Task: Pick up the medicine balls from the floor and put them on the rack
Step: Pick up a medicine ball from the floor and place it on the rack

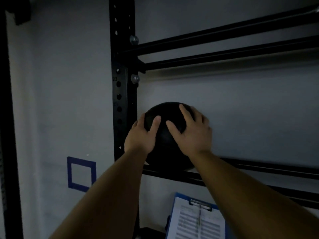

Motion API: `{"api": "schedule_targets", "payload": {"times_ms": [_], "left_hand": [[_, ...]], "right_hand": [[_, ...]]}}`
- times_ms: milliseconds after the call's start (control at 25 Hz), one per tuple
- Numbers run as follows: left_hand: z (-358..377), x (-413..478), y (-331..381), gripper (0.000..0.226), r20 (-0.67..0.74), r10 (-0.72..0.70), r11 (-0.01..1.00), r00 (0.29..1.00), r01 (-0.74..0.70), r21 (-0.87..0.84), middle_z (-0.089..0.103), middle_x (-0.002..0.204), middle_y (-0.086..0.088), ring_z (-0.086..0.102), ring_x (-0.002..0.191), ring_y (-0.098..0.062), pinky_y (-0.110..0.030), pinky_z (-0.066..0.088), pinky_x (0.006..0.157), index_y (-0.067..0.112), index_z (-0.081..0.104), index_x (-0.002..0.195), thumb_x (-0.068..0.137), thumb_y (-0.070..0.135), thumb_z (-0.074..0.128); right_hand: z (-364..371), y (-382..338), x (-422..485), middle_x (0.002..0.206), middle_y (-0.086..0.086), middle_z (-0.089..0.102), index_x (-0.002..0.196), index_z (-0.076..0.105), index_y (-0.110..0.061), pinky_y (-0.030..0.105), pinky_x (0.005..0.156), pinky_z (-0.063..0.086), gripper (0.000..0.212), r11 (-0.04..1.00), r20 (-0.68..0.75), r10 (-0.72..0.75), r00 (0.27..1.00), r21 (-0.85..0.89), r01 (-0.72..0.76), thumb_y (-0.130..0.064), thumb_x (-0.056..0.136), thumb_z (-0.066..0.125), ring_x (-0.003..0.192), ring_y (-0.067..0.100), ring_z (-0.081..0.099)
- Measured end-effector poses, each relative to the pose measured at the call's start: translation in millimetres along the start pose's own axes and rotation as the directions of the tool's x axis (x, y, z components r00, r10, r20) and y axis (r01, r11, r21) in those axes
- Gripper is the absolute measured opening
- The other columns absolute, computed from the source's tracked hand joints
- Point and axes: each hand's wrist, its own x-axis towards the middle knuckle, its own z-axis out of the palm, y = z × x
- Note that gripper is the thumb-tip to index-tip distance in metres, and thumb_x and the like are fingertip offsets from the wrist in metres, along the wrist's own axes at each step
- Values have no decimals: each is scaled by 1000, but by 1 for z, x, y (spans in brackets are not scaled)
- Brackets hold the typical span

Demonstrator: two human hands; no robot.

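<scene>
Black round rubber medicine ball in the black steel rack, at its lower rails beside the upright.
My left hand cups it at 9 o'clock and my right hand wraps 2 o'clock, both clamped on it, apart. I judge it dense and heavy, matte enough to grip; best held wide, palms on opposite sides.

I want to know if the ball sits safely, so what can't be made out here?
Head view:
- Whether the medicine ball rests on the lower rail: black on black, partly behind the forearms.
- Ball surface under the left hand and right hand: covered.
- Clipboard text: blurred.
- Floor, other balls: outside the frame.
</scene>
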Motion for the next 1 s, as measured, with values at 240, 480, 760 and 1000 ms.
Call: {"api": "schedule_targets", "payload": {"times_ms": [240,480,760,1000], "left_hand": [[-34,3,17,97,127,-115,935,985,64,348,57,154,-17,56,137,-42,-48,45,103,32,25,168,91,90,13],[-76,-101,59,98,244,55,850,968,-173,497,52,160,-4,49,140,-38,-49,43,108,35,35,162,84,93,21],[-156,-305,172,81,320,92,842,943,-245,480,64,145,4,61,129,-25,-38,47,101,34,56,145,87,89,40],[-279,-509,252,71,378,100,762,920,-316,566,73,121,12,67,116,-18,-37,51,94,36,67,120,78,90,47]], "right_hand": [[-21,-19,4,175,3,0,161,-6,-45,64,120,18,95,995,258,31,966,-102,-5,-93,81,11,158,39,3],[-109,-12,-62,170,0,24,162,19,-40,55,114,32,78,995,427,97,899,-7,-104,-79,95,32,147,32,33],[-331,-37,-200,132,-2,65,130,60,-33,39,94,52,51,974,444,147,884,91,-208,-68,93,56,116,23,63],[-524,-52,-336,126,-4,68,119,62,-35,39,99,49,44,979,494,190,848,-25,-204,-67,90,58,115,23,64]]}}
